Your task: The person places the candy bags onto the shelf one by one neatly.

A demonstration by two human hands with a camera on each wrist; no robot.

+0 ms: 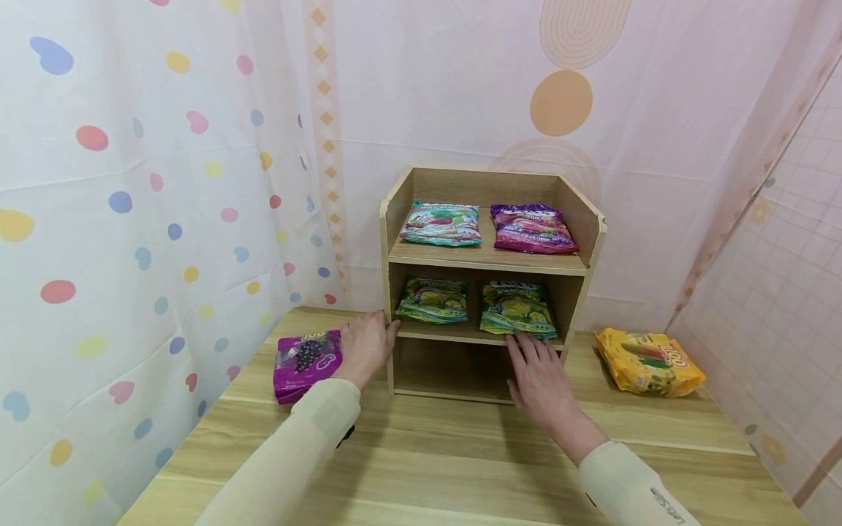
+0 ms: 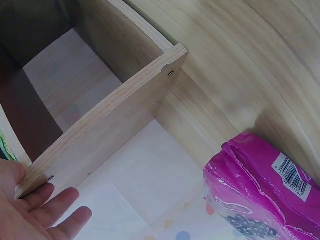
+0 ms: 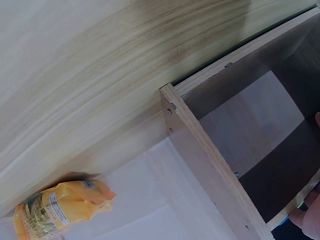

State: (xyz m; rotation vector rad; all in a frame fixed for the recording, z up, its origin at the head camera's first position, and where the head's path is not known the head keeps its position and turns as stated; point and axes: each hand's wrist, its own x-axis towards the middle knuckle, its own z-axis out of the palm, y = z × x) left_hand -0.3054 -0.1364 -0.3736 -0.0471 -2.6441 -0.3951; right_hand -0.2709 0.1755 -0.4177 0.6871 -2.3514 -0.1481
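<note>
My left hand (image 1: 365, 347) grips the left side panel of a small wooden shelf (image 1: 487, 261), its thumb and fingers on either side of the panel edge in the left wrist view. My right hand (image 1: 541, 380) has its fingers extended to the front edge of the middle board. Its fingertips are right at the lower edge of a green candy bag (image 1: 516, 307). Beside that bag, on the same board, lies a second green candy bag (image 1: 434, 299). On the top board are a teal and red candy bag (image 1: 442, 223) and a purple candy bag (image 1: 533, 228).
A purple grape-print packet (image 1: 305, 365) lies on the wooden table (image 1: 434, 467) left of the shelf. To the right lies a yellow mango-print packet (image 1: 650, 363). Patterned curtains (image 1: 447, 95) hang behind and at the sides. The shelf's bottom compartment (image 1: 450, 367) shows its bare inside.
</note>
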